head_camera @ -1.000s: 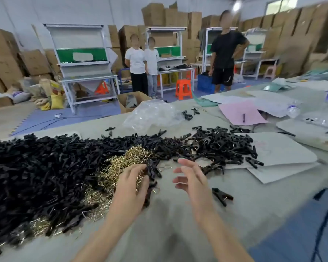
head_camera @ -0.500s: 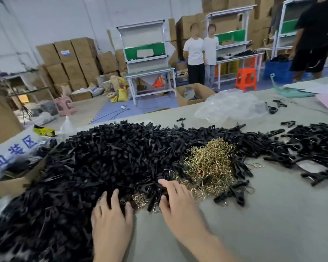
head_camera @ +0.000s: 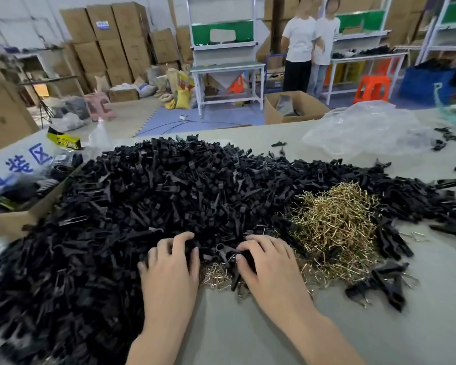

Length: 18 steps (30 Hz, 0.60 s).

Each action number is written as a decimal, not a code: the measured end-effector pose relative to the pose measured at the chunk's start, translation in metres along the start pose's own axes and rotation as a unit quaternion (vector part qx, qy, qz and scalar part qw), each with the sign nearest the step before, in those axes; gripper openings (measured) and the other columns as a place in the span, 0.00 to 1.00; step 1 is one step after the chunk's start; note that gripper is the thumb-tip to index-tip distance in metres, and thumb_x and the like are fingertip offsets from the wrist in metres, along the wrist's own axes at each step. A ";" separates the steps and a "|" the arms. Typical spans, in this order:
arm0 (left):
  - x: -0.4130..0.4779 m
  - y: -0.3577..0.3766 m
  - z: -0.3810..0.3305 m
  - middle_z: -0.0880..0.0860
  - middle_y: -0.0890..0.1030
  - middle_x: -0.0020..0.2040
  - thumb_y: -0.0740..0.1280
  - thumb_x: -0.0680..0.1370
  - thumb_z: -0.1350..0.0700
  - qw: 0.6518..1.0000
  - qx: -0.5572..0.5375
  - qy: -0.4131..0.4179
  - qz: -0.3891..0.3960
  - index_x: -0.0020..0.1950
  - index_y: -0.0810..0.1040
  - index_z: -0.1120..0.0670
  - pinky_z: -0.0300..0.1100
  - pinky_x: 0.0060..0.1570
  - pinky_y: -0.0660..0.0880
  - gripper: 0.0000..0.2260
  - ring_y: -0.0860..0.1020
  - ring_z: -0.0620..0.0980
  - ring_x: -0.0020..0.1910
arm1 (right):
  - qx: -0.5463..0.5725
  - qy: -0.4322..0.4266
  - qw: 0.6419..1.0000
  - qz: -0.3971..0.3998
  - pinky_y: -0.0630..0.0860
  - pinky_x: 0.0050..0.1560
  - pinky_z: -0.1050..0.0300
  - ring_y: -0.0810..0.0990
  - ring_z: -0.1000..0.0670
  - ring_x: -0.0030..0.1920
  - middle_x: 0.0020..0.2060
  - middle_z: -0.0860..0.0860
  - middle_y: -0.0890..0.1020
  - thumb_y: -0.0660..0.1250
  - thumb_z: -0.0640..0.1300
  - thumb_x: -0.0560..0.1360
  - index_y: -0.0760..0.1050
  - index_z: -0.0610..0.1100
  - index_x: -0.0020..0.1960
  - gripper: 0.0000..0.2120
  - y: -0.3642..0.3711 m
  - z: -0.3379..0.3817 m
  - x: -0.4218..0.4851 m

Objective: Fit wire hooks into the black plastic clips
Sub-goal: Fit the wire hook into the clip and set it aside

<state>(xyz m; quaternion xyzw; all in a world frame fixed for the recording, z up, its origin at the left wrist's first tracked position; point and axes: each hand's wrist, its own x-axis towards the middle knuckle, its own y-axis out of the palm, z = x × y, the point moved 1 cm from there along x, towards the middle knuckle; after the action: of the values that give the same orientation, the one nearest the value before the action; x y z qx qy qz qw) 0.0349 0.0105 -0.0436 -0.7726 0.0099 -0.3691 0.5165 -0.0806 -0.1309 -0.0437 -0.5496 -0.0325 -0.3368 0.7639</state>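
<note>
A big heap of black plastic clips [head_camera: 169, 193] covers the left and middle of the grey table [head_camera: 248, 333]. A mound of brass wire hooks [head_camera: 334, 222] lies at its right side, and a thin patch of hooks [head_camera: 216, 275] shows between my hands. My left hand [head_camera: 171, 267] sits at the heap's near edge, its fingers curled into the clips. Just to the right, my right hand [head_camera: 269, 267] has its fingers bent over a black clip [head_camera: 228, 252], with the thumb against it. What lies under both palms is hidden.
A few clips with hooks [head_camera: 387, 283] lie near my right hand. A crumpled clear plastic bag [head_camera: 366, 130] lies at the far right. An open cardboard box [head_camera: 8, 222] stands at the table's left edge. Two people [head_camera: 311, 43] stand beyond the table among benches and stacked cartons.
My view swung left and down toward the clip heap. Both hands went from raised and open, to flat at the heap's edge, and now their fingers curl into the clips.
</note>
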 end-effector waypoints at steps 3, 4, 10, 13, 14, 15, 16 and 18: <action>0.000 -0.002 -0.001 0.52 0.78 0.46 0.73 0.75 0.56 0.999 -0.040 0.016 -0.005 0.57 0.79 0.50 0.55 0.45 0.75 0.12 0.78 0.56 0.44 | 0.017 -0.001 1.000 0.008 0.66 0.67 0.56 0.74 0.54 0.59 0.54 0.60 0.78 0.56 0.56 0.81 0.76 0.55 0.54 0.11 0.000 0.000 -0.001; 0.000 -0.003 -0.001 0.51 0.78 0.45 0.73 0.75 0.56 0.998 -0.053 0.024 -0.001 0.58 0.79 0.50 0.54 0.44 0.75 0.12 0.78 0.56 0.44 | 0.020 -0.002 1.000 0.008 0.66 0.66 0.57 0.74 0.54 0.58 0.53 0.60 0.77 0.56 0.56 0.81 0.75 0.54 0.54 0.11 0.000 -0.001 -0.001; -0.003 -0.010 -0.006 0.46 0.75 0.51 0.63 0.81 0.52 0.978 -0.207 0.024 0.023 0.62 0.78 0.48 0.35 0.46 0.70 0.11 0.73 0.46 0.51 | 0.062 0.001 0.998 -0.033 0.64 0.67 0.59 0.72 0.56 0.58 0.55 0.59 0.78 0.56 0.54 0.83 0.75 0.52 0.60 0.13 -0.010 0.003 -0.004; -0.006 -0.018 -0.014 0.44 0.75 0.52 0.61 0.81 0.50 0.962 -0.269 0.043 0.011 0.61 0.78 0.47 0.30 0.48 0.70 0.11 0.73 0.45 0.53 | 0.125 0.002 0.992 -0.023 0.61 0.67 0.66 0.68 0.62 0.64 0.61 0.62 0.76 0.52 0.58 0.83 0.71 0.55 0.68 0.18 -0.015 0.005 -0.006; -0.007 -0.021 -0.017 0.43 0.75 0.53 0.61 0.81 0.51 0.958 -0.280 0.055 0.002 0.61 0.78 0.46 0.29 0.50 0.70 0.11 0.73 0.45 0.53 | 0.172 0.006 0.985 -0.008 0.61 0.67 0.69 0.67 0.64 0.66 0.63 0.65 0.74 0.52 0.61 0.83 0.69 0.57 0.71 0.20 -0.016 0.005 -0.007; -0.009 -0.023 -0.020 0.43 0.75 0.53 0.61 0.82 0.51 0.956 -0.286 0.071 -0.004 0.60 0.77 0.45 0.28 0.52 0.69 0.09 0.73 0.44 0.53 | 0.232 0.014 0.972 0.010 0.63 0.66 0.71 0.69 0.65 0.67 0.64 0.67 0.74 0.52 0.62 0.83 0.68 0.60 0.72 0.20 -0.018 0.005 -0.008; -0.011 -0.025 -0.024 0.43 0.75 0.53 0.62 0.83 0.51 0.954 -0.287 0.092 -0.005 0.60 0.77 0.44 0.28 0.53 0.69 0.08 0.73 0.44 0.53 | 0.298 0.024 0.954 0.028 0.66 0.64 0.73 0.72 0.65 0.66 0.63 0.68 0.75 0.54 0.63 0.82 0.68 0.61 0.72 0.20 -0.019 0.004 -0.008; -0.015 -0.026 -0.031 0.44 0.76 0.53 0.61 0.82 0.50 0.948 -0.287 0.135 0.012 0.60 0.76 0.44 0.33 0.53 0.70 0.09 0.73 0.44 0.53 | 0.394 0.043 0.916 0.057 0.70 0.59 0.74 0.77 0.65 0.62 0.60 0.68 0.79 0.58 0.62 0.82 0.72 0.62 0.70 0.18 -0.022 0.003 -0.008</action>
<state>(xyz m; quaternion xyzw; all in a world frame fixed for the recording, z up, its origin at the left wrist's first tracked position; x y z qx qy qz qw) -0.0031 0.0040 -0.0250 -0.8307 0.1947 -0.4453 0.2716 -0.0974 -0.1279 -0.0281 -0.1897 -0.0985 -0.2760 0.9371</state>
